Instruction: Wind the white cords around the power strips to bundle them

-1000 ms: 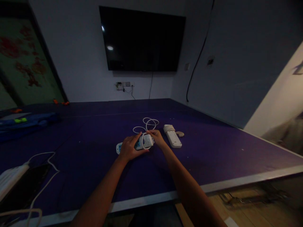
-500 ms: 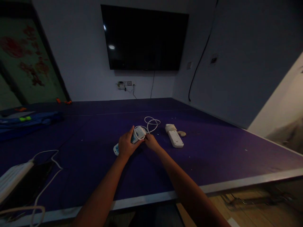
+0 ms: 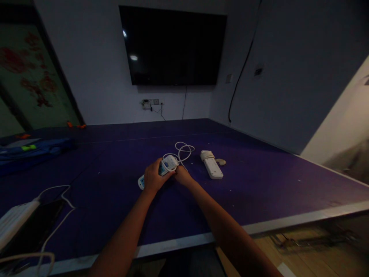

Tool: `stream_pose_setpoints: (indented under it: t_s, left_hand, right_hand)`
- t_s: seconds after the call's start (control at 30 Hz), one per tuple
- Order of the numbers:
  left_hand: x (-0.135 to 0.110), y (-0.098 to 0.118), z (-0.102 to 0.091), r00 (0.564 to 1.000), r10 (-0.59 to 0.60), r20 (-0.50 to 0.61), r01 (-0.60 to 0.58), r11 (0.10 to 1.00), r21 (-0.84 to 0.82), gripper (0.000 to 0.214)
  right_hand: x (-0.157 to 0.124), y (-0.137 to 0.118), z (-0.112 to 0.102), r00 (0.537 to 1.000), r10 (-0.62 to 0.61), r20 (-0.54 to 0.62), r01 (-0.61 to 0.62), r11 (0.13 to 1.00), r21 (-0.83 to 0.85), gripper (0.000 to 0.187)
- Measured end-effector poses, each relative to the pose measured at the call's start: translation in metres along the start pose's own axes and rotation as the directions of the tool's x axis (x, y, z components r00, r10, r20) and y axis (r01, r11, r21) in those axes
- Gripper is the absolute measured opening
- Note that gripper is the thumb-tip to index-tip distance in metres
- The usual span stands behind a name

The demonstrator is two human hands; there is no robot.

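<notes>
My left hand (image 3: 154, 176) is closed around a white power strip (image 3: 168, 163) with blue markings, whose lower end pokes out beyond the palm. A white cord (image 3: 184, 151) loops over the strip's upper end and lies in loose coils on the table behind it. At that upper end my right hand (image 3: 182, 175) is closed on the cord; its fingertips are partly hidden. To the right lies a second white power strip (image 3: 213, 168), its own cord wound round its far end and the plug (image 3: 220, 162) beside it.
The purple table (image 3: 259, 181) has a pale front edge. At left are another white power strip (image 3: 17, 217), a black phone-like slab (image 3: 37, 225) and cables. Blue cloth (image 3: 37, 150) lies farther back. A television (image 3: 175, 46) hangs on the wall.
My right hand has turned slightly and drawn in close against the strip's end, the cord shifting a little with it. My left hand keeps its hold. The view has shifted slightly.
</notes>
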State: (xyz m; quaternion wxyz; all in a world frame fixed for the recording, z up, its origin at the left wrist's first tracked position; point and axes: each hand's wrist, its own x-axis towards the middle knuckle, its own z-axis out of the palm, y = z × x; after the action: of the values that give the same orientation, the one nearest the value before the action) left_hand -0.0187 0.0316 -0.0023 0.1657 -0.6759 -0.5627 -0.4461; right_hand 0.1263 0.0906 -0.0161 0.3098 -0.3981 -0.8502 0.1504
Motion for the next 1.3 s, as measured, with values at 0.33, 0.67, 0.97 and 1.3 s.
stream_pose_setpoints:
  t_s: [0.33, 0.67, 0.97, 1.3]
  left_hand:
    - [0.01, -0.021, -0.006, 0.988, -0.071, -0.135, 0.095, 0.978, 0.187, 0.071]
    - [0.013, -0.038, -0.005, 0.983, -0.14, -0.116, 0.166, 0.954, 0.25, 0.075]
    - [0.013, -0.04, -0.004, 0.996, -0.091, 0.023, 0.085, 0.979, 0.185, 0.064]
    - [0.012, -0.033, -0.003, 0.983, -0.178, -0.049, 0.185, 0.95, 0.253, 0.059]
  right_hand:
    - [-0.007, -0.021, -0.017, 0.989, -0.02, 0.15, 0.064, 0.951, -0.301, 0.027]
    - [-0.01, -0.039, -0.023, 0.991, -0.06, 0.123, 0.109, 0.887, -0.449, 0.029]
    - [-0.014, -0.037, -0.036, 0.998, -0.035, 0.058, 0.058, 0.886, -0.46, 0.036]
    - [-0.013, -0.042, -0.03, 0.984, -0.06, 0.169, 0.134, 0.873, -0.468, 0.037]
